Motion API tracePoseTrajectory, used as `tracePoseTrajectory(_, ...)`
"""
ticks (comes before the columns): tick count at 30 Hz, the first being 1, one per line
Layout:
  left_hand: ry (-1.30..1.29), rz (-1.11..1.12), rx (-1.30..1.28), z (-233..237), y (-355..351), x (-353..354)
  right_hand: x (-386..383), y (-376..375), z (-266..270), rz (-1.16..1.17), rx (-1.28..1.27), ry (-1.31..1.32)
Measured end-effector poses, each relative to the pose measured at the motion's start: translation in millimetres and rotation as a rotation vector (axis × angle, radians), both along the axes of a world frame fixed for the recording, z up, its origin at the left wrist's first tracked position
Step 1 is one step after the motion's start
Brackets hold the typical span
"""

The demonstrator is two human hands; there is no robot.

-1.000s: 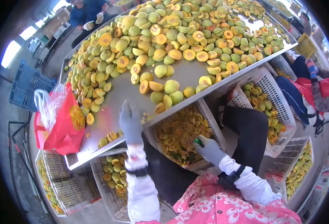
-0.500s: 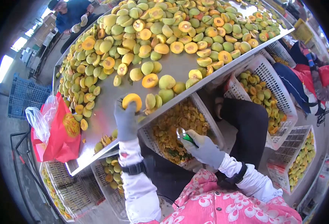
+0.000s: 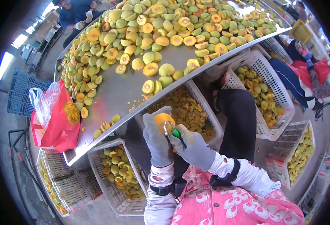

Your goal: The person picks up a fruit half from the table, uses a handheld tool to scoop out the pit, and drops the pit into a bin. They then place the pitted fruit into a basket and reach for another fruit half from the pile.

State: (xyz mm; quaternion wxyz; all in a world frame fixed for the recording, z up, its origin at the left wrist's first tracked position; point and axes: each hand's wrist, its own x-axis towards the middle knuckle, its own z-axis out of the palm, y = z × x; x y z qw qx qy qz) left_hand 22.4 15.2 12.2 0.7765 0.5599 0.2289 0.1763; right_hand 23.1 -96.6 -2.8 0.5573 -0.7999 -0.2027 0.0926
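My left hand [image 3: 158, 140], in a grey glove, grips a halved yellow peach [image 3: 162, 122] with its orange cut side turned toward my right hand. My right hand [image 3: 195, 147], also gloved, closes round the green handle of a pitting spoon [image 3: 176, 134]. The tool's looped metal head lies against the peach flesh. Both hands are held just off the table edge, above a white crate [image 3: 218, 131] of yellow scraps. Nearest on the metal table [image 3: 117, 92] are several peach halves [image 3: 150, 86] by the rim.
A large heap of peach halves [image 3: 165, 24] covers the table's far side. At its left corner stands a red bag [image 3: 58, 125]. Crates of fruit [image 3: 260, 90] flank my legs, another crate [image 3: 116, 176] sits below. Across the table is a person [image 3: 75, 15].
My left hand has come back from the table toward my body with the peach half. My right hand has moved slightly left, bringing the pitting spoon to the fruit.
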Motion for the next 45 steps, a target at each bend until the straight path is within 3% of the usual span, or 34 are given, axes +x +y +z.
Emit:
tracePoseTrajectory(8,-0.024,0.062,0.246,9,-8,-9,-12,0,5,0.036,-0.028,0.100)
tracePoseTrajectory(12,-0.049,0.015,0.141,13,-11,-9,-11,-4,3,0.092,0.068,0.096)
tracePoseTrajectory(14,0.023,-0.022,0.172,10,-9,-11,-8,-12,13,0.264,0.225,0.871)
tracePoseTrajectory(15,0.027,-0.023,0.172,7,-9,-11,-4,-15,20,0.263,0.227,0.875)
tracePoseTrajectory(17,-0.056,-0.047,0.217,-1,-8,-9,4,-22,29,0.418,0.327,1.240)
tracePoseTrajectory(19,-0.036,-0.058,0.223,-4,-6,-9,4,-26,15,0.474,0.371,1.205)
tracePoseTrajectory(21,-0.020,-0.188,0.084,-6,-1,-10,11,-32,14,0.653,0.547,1.541)
tracePoseTrajectory(23,-0.017,-0.183,0.124,-18,1,-11,11,-32,13,0.652,0.560,1.537)
tracePoseTrajectory(25,-0.028,-0.355,-0.358,-28,9,-16,13,-30,6,0.742,0.643,1.646)
tracePoseTrajectory(27,-0.035,-0.278,-0.438,-39,8,-14,15,-26,-14,0.776,0.712,1.651)
tracePoseTrajectory(29,-0.055,-0.201,-0.517,-50,7,-9,16,-24,-14,0.814,0.775,1.646)
tracePoseTrajectory(31,-0.066,0.089,-0.351,-59,7,-10,7,-24,4,0.486,0.544,1.333)
tracePoseTrajectory(32,-0.008,0.056,-0.454,-39,8,-16,8,-24,5,0.385,0.444,1.124)
tracePoseTrajectory(33,-0.006,0.063,-0.458,-37,9,-22,5,-22,-5,0.388,0.438,1.129)
tracePoseTrajectory(35,0.082,-0.022,-0.178,-34,13,-28,1,-11,-30,0.097,-0.039,0.116)
tracePoseTrajectory(36,0.028,-0.001,-0.015,-34,8,-28,-1,-7,-36,0.082,-0.077,0.020)
tracePoseTrajectory(39,0.046,0.075,0.171,-43,7,-30,-5,-3,-47,0.040,-0.286,-0.105)
tracePoseTrajectory(41,0.085,0.178,0.111,-53,0,-32,-6,4,-68,0.051,-0.430,-0.117)
tracePoseTrajectory(43,0.123,0.361,0.492,-60,-2,-49,4,5,-87,0.053,-0.569,-0.132)
tracePoseTrajectory(44,0.179,0.420,0.492,-24,-8,-60,15,-2,-95,-0.006,-0.605,-0.062)
tracePoseTrajectory(45,0.166,0.516,0.602,-37,10,-78,24,-8,-103,-0.062,-0.636,0.010)
